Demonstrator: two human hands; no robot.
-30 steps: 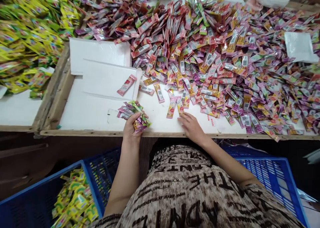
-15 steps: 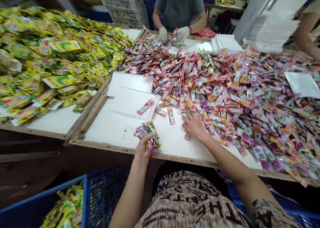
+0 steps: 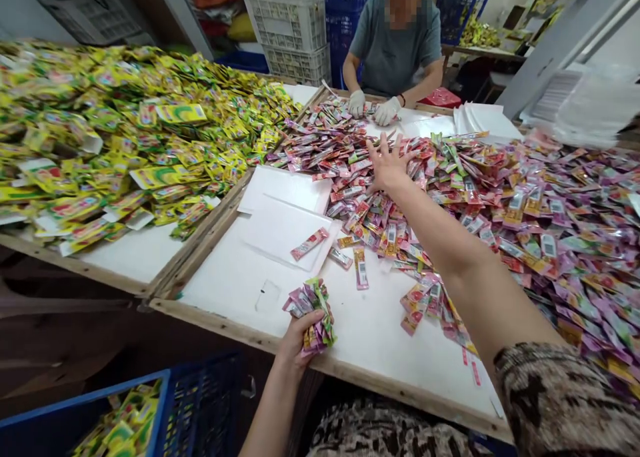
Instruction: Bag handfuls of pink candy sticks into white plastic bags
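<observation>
My left hand (image 3: 297, 340) is closed round a bundle of pink and green sachets (image 3: 313, 310) at the near edge of the white table (image 3: 240, 277). My right hand (image 3: 386, 165) is stretched far out over the big heap of pink and purple sachets (image 3: 500, 203), fingers spread, palm down on the pile. A few single sachets (image 3: 360, 268) lie loose between the two hands, one pink sachet (image 3: 310, 243) on a white sheet (image 3: 285, 227).
A second table to the left carries a heap of yellow-green sachets (image 3: 125, 130). Across the table a person in white gloves (image 3: 373, 107) handles sachets. Blue crate (image 3: 100, 417) with yellow sachets stands lower left. White stacked sheets (image 3: 480, 120) and crates (image 3: 293, 33) stand at the back.
My right hand has reached from the near loose sachets far forward onto the heap. The view has tilted up, showing the person opposite. My left hand keeps its bundle.
</observation>
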